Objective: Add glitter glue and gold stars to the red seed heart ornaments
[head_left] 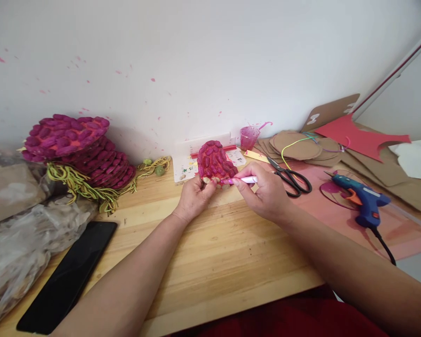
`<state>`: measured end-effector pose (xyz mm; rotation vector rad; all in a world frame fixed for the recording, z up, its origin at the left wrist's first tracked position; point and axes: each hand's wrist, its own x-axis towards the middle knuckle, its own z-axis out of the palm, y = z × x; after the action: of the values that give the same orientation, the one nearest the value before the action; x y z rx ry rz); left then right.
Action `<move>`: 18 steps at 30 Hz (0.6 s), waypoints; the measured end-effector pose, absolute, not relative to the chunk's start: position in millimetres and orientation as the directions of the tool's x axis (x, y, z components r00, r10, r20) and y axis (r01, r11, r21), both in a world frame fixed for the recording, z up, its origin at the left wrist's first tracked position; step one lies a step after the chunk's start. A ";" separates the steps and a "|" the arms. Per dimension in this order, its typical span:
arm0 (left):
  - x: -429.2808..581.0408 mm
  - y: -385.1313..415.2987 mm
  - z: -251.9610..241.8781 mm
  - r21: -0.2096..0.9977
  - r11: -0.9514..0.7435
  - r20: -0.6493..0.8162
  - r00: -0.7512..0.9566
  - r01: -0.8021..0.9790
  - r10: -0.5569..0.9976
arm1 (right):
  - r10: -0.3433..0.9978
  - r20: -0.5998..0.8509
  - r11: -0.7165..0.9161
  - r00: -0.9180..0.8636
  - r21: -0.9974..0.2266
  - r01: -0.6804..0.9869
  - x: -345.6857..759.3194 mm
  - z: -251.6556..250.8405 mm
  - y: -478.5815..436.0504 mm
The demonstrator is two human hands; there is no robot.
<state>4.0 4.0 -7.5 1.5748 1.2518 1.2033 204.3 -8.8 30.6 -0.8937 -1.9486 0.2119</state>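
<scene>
Head view, starting at the fingers: those of the left hand (pixel 195 196) are closed on the lower edge of a shell-covered piece (pixel 214 161), a rounded magenta shape held upright just above the tabletop (pixel 214 262), with a row of unpainted pale shells along its bottom. The right hand (pixel 266 192) has its fingers (pixel 250 169) pinched around a thin white brush (pixel 248 179), which lies nearly level; its pink tip touches the lower right edge of the piece. Both hands sit close together near the far middle of the tabletop, forearms reaching in from the near edge. Just behind the piece lies a sticker sheet (pixel 184 167) printed with small stars, and a small pink cup (pixel 249 136) stands near the wall. Right of the right hand, black-handled scissors (pixel 290 177) lie on a pink sheet (pixel 400 229), with a stack of brown cardboard discs (pixel 296 145) behind them and a cut piece of red paper (pixel 361 138) further right. A blue glue gun (pixel 363 199) rests on the pink sheet, its cord trailing towards the near edge. To the far left, a pile of finished magenta pieces (pixel 75 145) leans by the wall with yellow-green cords (pixel 80 187) spilling from it. A black phone (pixel 68 276) lies flat at the near left, beside crumpled plastic bags (pixel 17 248).
</scene>
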 end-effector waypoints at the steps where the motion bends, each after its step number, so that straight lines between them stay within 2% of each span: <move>1: 4.0 4.0 -7.3 0.944 -0.215 0.204 0.067 0.250 0.977 | 0.666 0.688 0.716 -0.287 -0.483 0.503 204.1 30.5 -9.3; 18: 5.8 2.3 -7.2 0.913 -0.230 0.212 0.089 0.338 0.973 | 0.676 0.682 0.696 -0.277 -0.469 0.544 205.2 29.4 -10.7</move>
<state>5.8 2.3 -7.2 1.6670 1.3106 1.1488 205.2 -10.7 29.4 -0.9426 -1.9562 0.1754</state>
